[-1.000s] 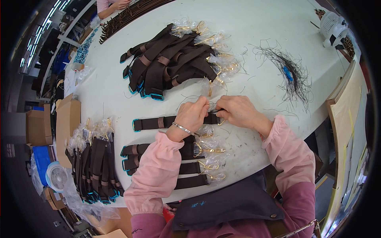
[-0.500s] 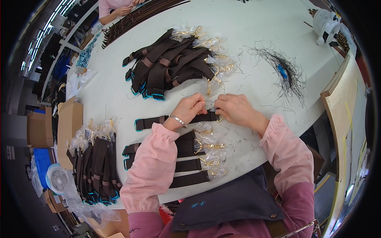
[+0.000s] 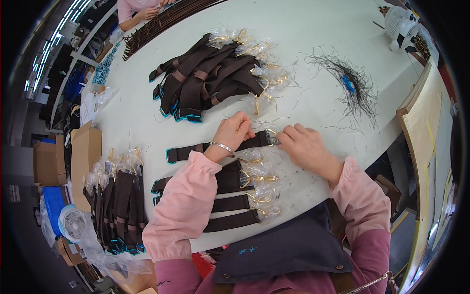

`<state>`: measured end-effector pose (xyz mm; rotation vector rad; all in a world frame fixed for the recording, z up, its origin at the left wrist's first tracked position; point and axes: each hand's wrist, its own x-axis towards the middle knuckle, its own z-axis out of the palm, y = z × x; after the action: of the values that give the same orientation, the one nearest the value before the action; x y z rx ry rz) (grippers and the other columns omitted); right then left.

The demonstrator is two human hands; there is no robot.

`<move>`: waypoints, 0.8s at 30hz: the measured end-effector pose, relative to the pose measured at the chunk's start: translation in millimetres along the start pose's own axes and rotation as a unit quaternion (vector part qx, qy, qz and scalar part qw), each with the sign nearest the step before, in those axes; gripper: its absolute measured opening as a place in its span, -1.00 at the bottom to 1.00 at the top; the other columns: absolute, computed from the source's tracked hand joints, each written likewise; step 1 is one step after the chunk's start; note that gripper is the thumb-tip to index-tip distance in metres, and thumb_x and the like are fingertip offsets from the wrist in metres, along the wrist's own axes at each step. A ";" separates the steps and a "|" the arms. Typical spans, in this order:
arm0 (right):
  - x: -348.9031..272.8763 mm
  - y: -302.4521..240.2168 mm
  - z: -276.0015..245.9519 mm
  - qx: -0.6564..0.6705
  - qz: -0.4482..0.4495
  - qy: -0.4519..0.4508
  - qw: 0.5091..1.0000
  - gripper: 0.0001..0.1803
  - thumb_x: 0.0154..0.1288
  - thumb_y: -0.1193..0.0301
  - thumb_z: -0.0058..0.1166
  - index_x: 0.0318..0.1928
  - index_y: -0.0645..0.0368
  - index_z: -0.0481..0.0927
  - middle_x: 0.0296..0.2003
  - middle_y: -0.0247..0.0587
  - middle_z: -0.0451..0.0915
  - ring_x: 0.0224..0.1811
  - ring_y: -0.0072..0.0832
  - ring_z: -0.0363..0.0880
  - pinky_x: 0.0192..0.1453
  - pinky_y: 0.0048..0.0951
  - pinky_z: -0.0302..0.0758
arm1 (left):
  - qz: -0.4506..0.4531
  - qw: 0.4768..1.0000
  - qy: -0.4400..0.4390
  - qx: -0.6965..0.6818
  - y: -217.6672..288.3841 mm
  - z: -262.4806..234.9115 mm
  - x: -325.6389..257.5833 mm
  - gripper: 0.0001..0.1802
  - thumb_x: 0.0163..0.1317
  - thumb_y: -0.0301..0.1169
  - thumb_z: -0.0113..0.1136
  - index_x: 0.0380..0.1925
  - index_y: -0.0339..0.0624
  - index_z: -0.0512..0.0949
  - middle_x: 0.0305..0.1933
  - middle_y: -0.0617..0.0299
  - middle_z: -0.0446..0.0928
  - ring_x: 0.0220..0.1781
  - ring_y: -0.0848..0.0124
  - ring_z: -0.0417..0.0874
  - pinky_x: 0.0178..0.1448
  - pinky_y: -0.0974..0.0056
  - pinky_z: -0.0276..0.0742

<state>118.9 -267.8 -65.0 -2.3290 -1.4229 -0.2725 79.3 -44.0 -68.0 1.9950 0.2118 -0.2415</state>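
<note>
Both hands are working on one brown strap (image 3: 215,147) lying flat on the white table (image 3: 318,29), straight in front of the person. The left hand (image 3: 234,131) is pressing down on the strap near its buckle end, fingers curled closed over the webbing. The right hand (image 3: 304,146) is pinching the small metal buckle (image 3: 272,139) at the strap's tip, fingertips together on it. The strap's far end, edged in teal, is pointing off to the person's left.

To do this well, I would say the left hand should be holding the webbing flat and taut while the right is working the buckle squarely, without twisting the strap.

Just nearer the person, about four finished straps (image 3: 230,201) are lying side by side, each buckle wrapped in clear film. Beyond the hands a loose heap (image 3: 205,78) is holding roughly a dozen; the overlap is stopping an exact count. A third bundle (image 3: 117,206) is sitting at the left edge. One tangle of dark threads (image 3: 352,85) is lying to the right, and one small white fan (image 3: 399,22) is standing at the far corner.
</note>
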 end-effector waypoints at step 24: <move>-4.3 -11.2 6.0 0.089 0.136 -0.005 0.987 -0.80 0.08 0.39 0.15 -0.32 0.17 0.44 -0.44 -0.22 0.46 -0.39 -0.26 0.51 -0.43 -0.27 0.41 | 0.299 0.923 -0.134 0.200 11.7 8.4 24.8 -0.86 0.00 -0.57 0.17 -0.42 -0.25 0.42 -0.37 0.12 0.40 -0.28 0.14 0.45 -0.20 0.21 0.37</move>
<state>106.7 -264.2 -69.3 -2.3408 -1.0671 -0.0519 105.6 -55.6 -67.8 2.2926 -0.6667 -0.1661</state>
